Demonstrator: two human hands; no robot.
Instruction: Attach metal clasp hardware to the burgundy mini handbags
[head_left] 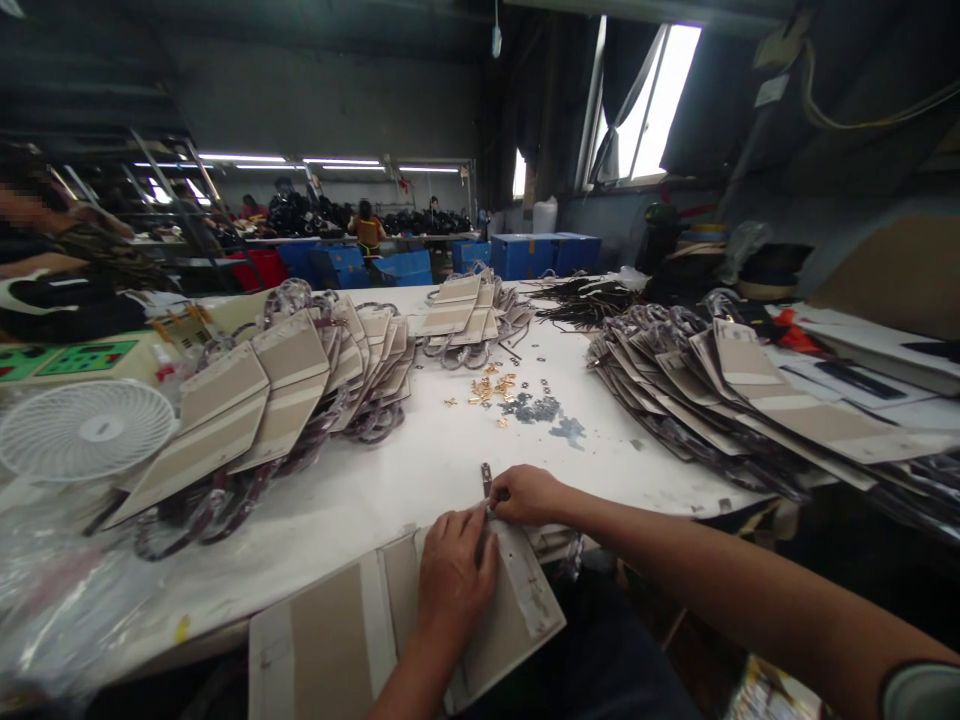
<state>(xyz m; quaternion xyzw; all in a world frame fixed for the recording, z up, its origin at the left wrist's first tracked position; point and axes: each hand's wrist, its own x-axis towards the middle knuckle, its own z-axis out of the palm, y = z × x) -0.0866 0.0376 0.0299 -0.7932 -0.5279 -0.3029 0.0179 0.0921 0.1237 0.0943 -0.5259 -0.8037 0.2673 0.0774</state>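
Observation:
My left hand (454,575) lies with fingers curled on a beige card panel (337,640) at the near edge of the white table (420,470), pressing it down. My right hand (525,495) is closed in a pinch on a small dark strap end (486,478) that sticks up at the panel's top edge. Both hands meet at that spot. A gold metal fitting (534,590) sits on the panel's right strip. Loose gold clasps (491,387) and dark small parts (540,410) lie scattered farther back on the table.
Fanned stacks of beige panels with dark straps lie on the left (285,390), back centre (465,310) and right (750,400). A white fan (82,430) and clear plastic (67,590) are at the left. Another person (45,250) sits far left; blue crates (540,252) stand behind.

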